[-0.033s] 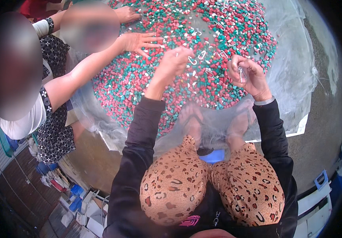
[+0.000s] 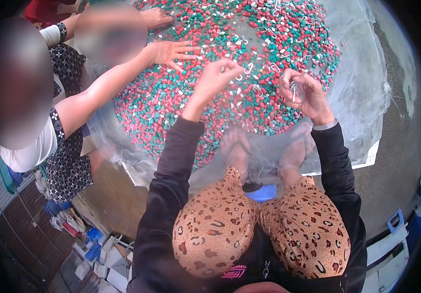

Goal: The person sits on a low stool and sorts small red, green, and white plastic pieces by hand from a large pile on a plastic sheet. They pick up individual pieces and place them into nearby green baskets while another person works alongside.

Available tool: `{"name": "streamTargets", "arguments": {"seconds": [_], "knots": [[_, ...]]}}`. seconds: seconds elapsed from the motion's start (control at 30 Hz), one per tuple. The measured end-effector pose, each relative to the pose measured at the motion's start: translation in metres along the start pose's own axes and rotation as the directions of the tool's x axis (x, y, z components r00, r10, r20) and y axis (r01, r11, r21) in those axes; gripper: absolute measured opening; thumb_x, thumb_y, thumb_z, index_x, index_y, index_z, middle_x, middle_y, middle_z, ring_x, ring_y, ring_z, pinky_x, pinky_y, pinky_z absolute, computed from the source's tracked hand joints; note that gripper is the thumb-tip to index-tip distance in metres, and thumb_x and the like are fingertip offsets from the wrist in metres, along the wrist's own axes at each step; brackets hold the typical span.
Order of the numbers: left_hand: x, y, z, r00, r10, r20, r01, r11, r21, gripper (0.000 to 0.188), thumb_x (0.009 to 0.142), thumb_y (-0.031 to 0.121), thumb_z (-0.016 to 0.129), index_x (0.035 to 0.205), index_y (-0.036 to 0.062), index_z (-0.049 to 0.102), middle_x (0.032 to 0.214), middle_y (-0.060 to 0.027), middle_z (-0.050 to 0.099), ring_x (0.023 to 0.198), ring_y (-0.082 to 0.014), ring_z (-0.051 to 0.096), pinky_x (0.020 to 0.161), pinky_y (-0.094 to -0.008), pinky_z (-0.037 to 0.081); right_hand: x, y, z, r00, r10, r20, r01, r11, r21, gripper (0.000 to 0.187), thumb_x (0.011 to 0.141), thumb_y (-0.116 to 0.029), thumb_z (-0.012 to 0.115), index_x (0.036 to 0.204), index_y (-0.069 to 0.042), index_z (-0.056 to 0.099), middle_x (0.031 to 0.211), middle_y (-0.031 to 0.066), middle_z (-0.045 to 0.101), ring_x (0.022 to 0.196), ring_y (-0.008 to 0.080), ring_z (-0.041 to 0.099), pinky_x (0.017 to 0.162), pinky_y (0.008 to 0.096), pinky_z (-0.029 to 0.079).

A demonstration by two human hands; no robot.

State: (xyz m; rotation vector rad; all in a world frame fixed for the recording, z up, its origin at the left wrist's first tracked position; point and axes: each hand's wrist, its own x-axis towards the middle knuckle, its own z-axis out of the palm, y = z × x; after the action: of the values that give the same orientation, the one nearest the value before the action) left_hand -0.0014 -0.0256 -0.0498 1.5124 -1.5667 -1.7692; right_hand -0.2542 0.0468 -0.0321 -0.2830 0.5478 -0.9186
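Observation:
A wide layer of small red, green and white pieces [image 2: 161,107] is spread over a clear plastic sheet [image 2: 361,88], with white hook-shaped pieces scattered among them. Just above the layer, my left hand [image 2: 215,78] has its fingertips pinched together; whatever they hold is too small to make out. A white hook [image 2: 239,77] shows right beside those fingertips. Farther right, my right hand [image 2: 308,93] is raised with curled fingers around several slim, shiny hook-shaped pieces [image 2: 295,91]. Another loose white hook [image 2: 257,90] lies between my two hands.
At the left a co-worker's spread hand [image 2: 171,52] rests on the pieces, and another hand [image 2: 156,18] touches them farther back. My feet [image 2: 235,146] stand at the near edge of the layer. A white-and-blue plastic object [image 2: 391,244] stands at lower right.
My left hand has shifted slightly right and down, its fingers now partly over the white hook beside it. My right hand has turned a little, showing more of the pieces in it.

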Motion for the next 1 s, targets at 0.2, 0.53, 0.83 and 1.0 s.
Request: {"name": "streamTargets", "arguments": {"seconds": [0.2, 0.53, 0.83, 1.0], "knots": [[0.014, -0.024, 0.008, 0.964, 0.226, 0.141, -0.235, 0.465, 0.853, 0.020, 0.077, 0.019, 0.071, 0.090, 0.0039, 0.066, 0.086, -0.0159, 0.067, 0.077, -0.0338, 0.067, 0.068, -0.0447, 0.052, 0.012, 0.023, -0.009, 0.965, -0.011, -0.263, -0.177, 0.711, -0.681, 0.022, 0.091, -0.029, 0.061, 0.091, -0.007, 0.061, 0.070, -0.0055, 0.053, 0.054, 0.0021, 0.044, 0.047, 0.0199, 0.033], [-0.006, 0.021, -0.025, 0.957, 0.152, 0.248, 0.034, 0.789, -0.613, 0.030, 0.100, 0.030, 0.050, 0.086, 0.0045, 0.055, 0.067, 0.0032, 0.041, 0.053, -0.0049, 0.034, 0.042, -0.0172, 0.021, 0.030, 0.059, -0.028, 0.939, -0.327, -0.106, -0.014, 0.271, -0.963, 0.013, 0.087, -0.015, 0.061, 0.097, -0.007, 0.058, 0.067, 0.0083, 0.061, 0.057, 0.0227, 0.059, 0.051, 0.0329, 0.046], [0.050, 0.021, 0.001, 0.922, 0.101, 0.373, 0.169, 0.764, -0.623, 0.025, 0.094, 0.025, 0.056, 0.097, 0.0007, 0.060, 0.069, 0.0028, 0.043, 0.053, -0.0038, 0.035, 0.040, -0.0165, 0.024, -0.015, -0.007, -0.039, 0.969, -0.202, 0.141, 0.123, 0.893, 0.434, 0.014, 0.084, -0.010, 0.056, 0.086, -0.005, 0.043, 0.066, 0.0016, 0.035, 0.058, 0.0110, 0.034, 0.041, 0.0222, 0.030], [0.069, -0.002, 0.029, 0.967, 0.188, 0.172, -0.235, 0.400, 0.886, 0.025, 0.085, 0.026, 0.068, 0.088, 0.0008, 0.068, 0.065, -0.0120, 0.065, 0.062, -0.0262, 0.065, 0.055, -0.0384, 0.050, -0.013, -0.026, -0.046, 0.950, -0.264, 0.169, 0.184, 0.906, 0.380, 0.016, 0.084, -0.008, 0.052, 0.093, -0.001, 0.042, 0.070, 0.0052, 0.036, 0.061, 0.0128, 0.037, 0.040, 0.0232, 0.036]]}}
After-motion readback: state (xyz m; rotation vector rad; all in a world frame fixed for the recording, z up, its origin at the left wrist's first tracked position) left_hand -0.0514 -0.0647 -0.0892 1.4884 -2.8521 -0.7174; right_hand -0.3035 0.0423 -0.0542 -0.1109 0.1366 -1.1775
